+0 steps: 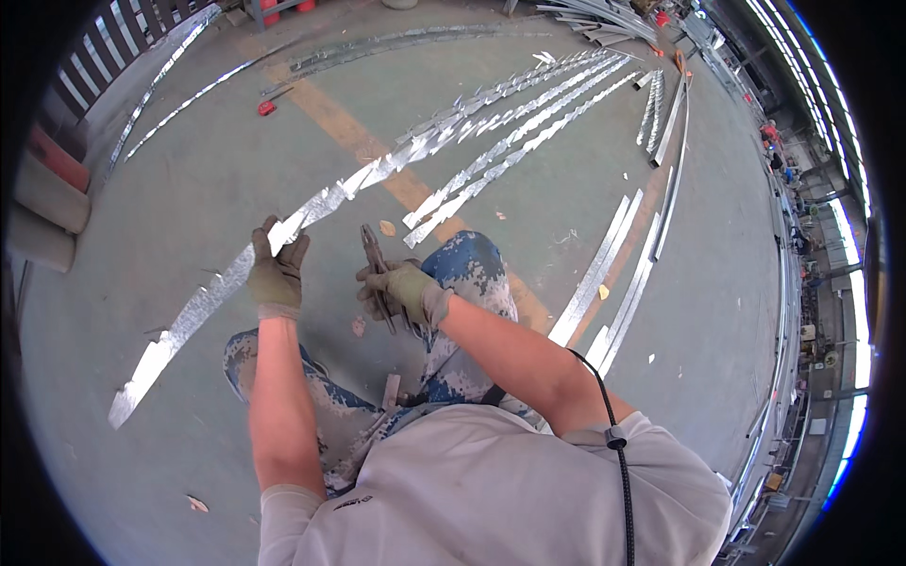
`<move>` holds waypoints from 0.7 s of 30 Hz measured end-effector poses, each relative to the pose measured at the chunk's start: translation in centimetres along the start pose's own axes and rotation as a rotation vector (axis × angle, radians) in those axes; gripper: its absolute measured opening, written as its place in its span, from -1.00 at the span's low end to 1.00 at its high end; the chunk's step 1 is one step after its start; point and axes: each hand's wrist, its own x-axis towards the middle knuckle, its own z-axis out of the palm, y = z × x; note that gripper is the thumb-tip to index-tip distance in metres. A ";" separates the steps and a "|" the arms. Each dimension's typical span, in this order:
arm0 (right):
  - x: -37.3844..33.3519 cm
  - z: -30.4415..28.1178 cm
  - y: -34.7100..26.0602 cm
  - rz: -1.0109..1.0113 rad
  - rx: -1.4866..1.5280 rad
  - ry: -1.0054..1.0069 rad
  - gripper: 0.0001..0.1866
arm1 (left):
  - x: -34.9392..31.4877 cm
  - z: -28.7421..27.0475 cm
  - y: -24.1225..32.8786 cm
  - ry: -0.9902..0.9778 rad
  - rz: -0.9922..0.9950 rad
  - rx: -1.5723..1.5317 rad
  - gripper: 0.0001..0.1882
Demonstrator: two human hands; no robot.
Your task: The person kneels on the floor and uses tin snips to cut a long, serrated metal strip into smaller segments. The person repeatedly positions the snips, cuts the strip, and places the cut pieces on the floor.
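Note:
A long strip of shiny sheet metal (pixel 209 300) with bent tabs along its edge runs from the lower left up toward the far right. My left hand (pixel 277 268), in an olive work glove, is closed around the strip near its left part. My gloved right hand (pixel 401 288) grips a pair of pliers (pixel 372 247), their jaws pointing up and away from me. The pliers stand apart from the strip, to its right. Part of their handles hides behind my fingers.
More notched metal strips (pixel 528 141) lie fanned across the green floor (pixel 661 377). Plain metal channels (pixel 599 269) rest on the right. A red object (pixel 267 108) sits at the far left, near cylinders (pixel 52 193). A pile of metal profiles (pixel 604 24) lies at the back.

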 end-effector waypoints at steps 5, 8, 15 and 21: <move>2.0 0.8 -1.2 0.021 0.201 0.002 -0.72 | 0.9 0.8 -1.8 0.061 -0.018 0.128 -0.47; 2.3 1.5 -1.3 -0.008 0.192 -0.014 -0.71 | 0.9 0.7 -2.0 0.069 -0.006 0.084 -0.46; 3.0 2.5 -3.5 -0.092 0.225 -0.010 -0.70 | 1.3 1.8 -4.9 -0.032 -0.152 0.038 -0.45; 3.4 1.9 -6.9 -0.147 0.161 0.030 -0.70 | 1.4 3.6 -5.9 0.034 -0.099 0.219 -0.54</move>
